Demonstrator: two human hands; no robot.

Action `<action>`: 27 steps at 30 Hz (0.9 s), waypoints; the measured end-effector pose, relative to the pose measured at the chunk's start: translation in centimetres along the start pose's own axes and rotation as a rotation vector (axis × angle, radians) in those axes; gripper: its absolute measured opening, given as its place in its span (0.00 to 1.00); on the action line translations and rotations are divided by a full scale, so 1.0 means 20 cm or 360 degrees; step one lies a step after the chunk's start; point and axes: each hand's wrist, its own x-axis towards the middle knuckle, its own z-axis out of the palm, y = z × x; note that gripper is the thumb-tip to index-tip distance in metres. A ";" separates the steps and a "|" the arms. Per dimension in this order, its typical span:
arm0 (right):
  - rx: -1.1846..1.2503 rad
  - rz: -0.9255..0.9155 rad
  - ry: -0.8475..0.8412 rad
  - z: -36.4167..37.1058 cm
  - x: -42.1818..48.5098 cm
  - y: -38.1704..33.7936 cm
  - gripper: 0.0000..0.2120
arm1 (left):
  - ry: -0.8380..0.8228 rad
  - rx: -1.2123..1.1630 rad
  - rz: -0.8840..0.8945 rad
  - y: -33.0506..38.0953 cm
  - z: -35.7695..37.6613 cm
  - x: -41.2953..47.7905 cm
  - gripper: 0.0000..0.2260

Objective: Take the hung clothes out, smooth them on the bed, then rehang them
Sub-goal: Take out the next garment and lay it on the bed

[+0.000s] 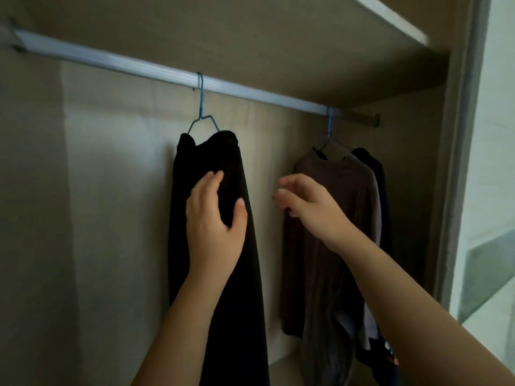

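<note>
The wardrobe (111,190) rail (139,69) runs from 10 to 3 o'clock. A black garment (242,288) hangs at centre on a blue hanger (201,107), with a brown top (348,176) at its 3 o'clock. The left hand (214,227) rests spread on the black garment; the right hand (306,207), between the clothes, is loosely curled and holds nothing.

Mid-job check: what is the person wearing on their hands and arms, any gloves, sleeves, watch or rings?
The left hand and right hand are bare: no gloves, no rings visible. The left forearm and right forearm are bare down to the frame's edge: no sleeve cuffs, watch, bracelet or markings in view. Fingernails look short and unpainted.
</note>
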 end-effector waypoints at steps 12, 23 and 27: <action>-0.0611 0.0018 -0.0059 0.24 0.65 -0.24 0.15 | -0.0401 -0.0182 -0.0050 -0.16 0.03 0.09 0.20; -0.0762 0.0152 0.0423 0.19 0.80 -0.11 0.17 | -0.0185 -0.0054 -0.0202 -0.31 -0.15 0.15 0.14; -0.0661 0.0166 0.0511 0.13 0.83 -0.15 0.18 | -0.0214 0.0008 -0.0213 -0.30 -0.17 0.16 0.16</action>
